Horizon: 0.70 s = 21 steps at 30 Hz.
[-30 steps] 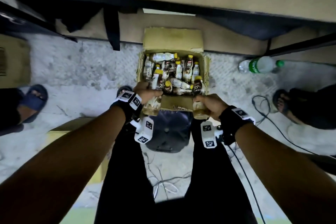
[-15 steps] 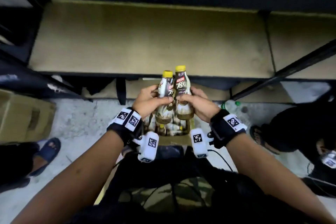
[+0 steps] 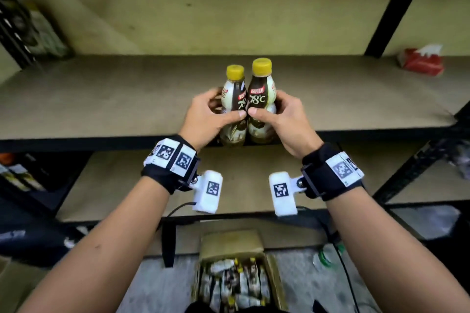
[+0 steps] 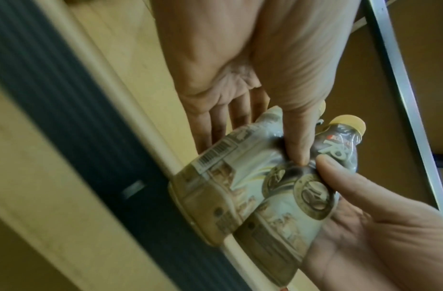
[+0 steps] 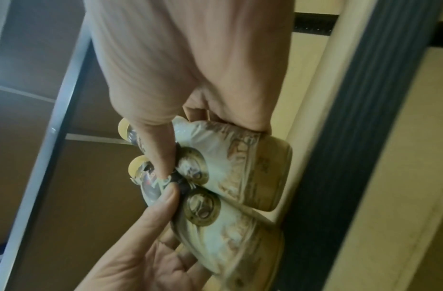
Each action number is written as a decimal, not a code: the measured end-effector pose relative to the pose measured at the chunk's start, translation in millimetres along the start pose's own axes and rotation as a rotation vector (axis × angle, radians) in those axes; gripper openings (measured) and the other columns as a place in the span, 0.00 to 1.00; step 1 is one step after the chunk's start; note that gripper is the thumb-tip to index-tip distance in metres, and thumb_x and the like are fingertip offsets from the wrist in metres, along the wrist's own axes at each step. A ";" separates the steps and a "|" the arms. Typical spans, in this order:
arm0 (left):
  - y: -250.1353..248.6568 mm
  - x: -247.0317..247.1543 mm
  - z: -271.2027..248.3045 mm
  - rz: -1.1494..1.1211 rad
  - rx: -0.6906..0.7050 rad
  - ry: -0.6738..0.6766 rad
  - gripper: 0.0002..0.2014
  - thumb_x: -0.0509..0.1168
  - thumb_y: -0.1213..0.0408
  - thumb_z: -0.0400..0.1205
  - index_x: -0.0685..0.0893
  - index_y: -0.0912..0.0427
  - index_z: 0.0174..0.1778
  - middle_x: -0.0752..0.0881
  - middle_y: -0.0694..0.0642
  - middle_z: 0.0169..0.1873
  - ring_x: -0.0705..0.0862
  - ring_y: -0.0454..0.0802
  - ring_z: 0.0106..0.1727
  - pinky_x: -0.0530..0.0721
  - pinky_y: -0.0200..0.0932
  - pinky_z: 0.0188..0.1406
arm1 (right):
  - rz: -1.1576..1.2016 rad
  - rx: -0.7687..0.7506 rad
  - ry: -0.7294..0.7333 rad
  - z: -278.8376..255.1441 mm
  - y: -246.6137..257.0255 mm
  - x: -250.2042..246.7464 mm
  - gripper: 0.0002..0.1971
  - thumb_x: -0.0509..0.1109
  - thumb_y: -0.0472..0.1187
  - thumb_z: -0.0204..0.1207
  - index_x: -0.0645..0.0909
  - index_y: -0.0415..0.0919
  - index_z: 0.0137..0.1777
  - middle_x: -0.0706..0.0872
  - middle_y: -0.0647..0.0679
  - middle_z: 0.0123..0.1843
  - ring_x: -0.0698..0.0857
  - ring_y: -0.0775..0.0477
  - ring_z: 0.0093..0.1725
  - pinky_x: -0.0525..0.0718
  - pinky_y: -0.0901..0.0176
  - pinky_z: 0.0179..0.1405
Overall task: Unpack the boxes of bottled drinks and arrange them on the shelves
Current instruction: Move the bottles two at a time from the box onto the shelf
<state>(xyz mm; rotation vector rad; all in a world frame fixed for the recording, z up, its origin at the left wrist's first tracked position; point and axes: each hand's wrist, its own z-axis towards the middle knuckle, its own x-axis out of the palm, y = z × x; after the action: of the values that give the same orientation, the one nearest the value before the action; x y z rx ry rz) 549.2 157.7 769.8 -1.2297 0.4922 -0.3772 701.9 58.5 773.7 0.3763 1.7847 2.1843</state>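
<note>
Two brown shelves, seemingly plywood.

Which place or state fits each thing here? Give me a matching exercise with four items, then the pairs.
Things:
1. left bottle
2. right bottle
3. cardboard box
4. red packet

Places or states:
A. on the shelf, far to the right
B. held by the right hand
C. on the floor, open, bottles inside
D. held by the left hand

Pairs: 1-D, 2-B, 3-C, 4-A
</note>
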 end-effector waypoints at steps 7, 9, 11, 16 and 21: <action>2.6 -4.0 42.2 0.050 0.050 -0.075 0.20 0.82 0.68 0.66 0.83 0.53 0.50 0.90 0.52 0.48 0.89 0.48 0.51 0.87 0.52 0.57 | 0.003 0.013 -0.054 46.7 -11.1 6.2 0.20 0.76 0.26 0.71 0.81 0.29 0.63 0.90 0.36 0.57 0.89 0.39 0.58 0.84 0.38 0.64; 9.3 -5.0 46.3 0.056 0.039 -0.082 0.21 0.82 0.66 0.66 0.82 0.54 0.51 0.90 0.53 0.49 0.89 0.50 0.53 0.87 0.55 0.58 | 0.002 0.015 -0.063 49.5 -19.3 6.6 0.20 0.76 0.27 0.71 0.81 0.30 0.63 0.90 0.36 0.58 0.89 0.38 0.58 0.84 0.38 0.64; 12.7 -6.4 46.1 0.057 0.035 -0.085 0.21 0.82 0.64 0.67 0.82 0.52 0.52 0.90 0.53 0.50 0.89 0.50 0.53 0.86 0.56 0.58 | 0.012 0.009 -0.060 50.5 -25.3 5.6 0.20 0.77 0.29 0.71 0.81 0.31 0.64 0.90 0.37 0.58 0.88 0.37 0.60 0.83 0.37 0.65; 9.3 -7.2 42.8 0.084 0.015 -0.056 0.25 0.82 0.57 0.65 0.82 0.54 0.55 0.90 0.54 0.51 0.89 0.49 0.54 0.86 0.58 0.59 | -0.089 0.023 0.008 55.6 -18.8 0.6 0.20 0.79 0.34 0.71 0.81 0.38 0.63 0.91 0.44 0.56 0.89 0.45 0.57 0.85 0.42 0.64; -16.4 -5.3 45.6 0.148 0.002 -0.125 0.17 0.80 0.60 0.70 0.87 0.62 0.52 0.91 0.55 0.47 0.90 0.51 0.50 0.87 0.57 0.56 | -0.365 -0.012 0.181 72.2 11.8 -20.1 0.22 0.83 0.35 0.66 0.81 0.42 0.60 0.91 0.50 0.52 0.90 0.52 0.52 0.87 0.51 0.59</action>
<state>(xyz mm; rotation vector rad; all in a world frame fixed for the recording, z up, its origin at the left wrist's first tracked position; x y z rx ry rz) 569.6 192.0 797.7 -1.1986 0.4718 -0.1740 747.2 113.8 799.1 -0.1474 1.7632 2.0173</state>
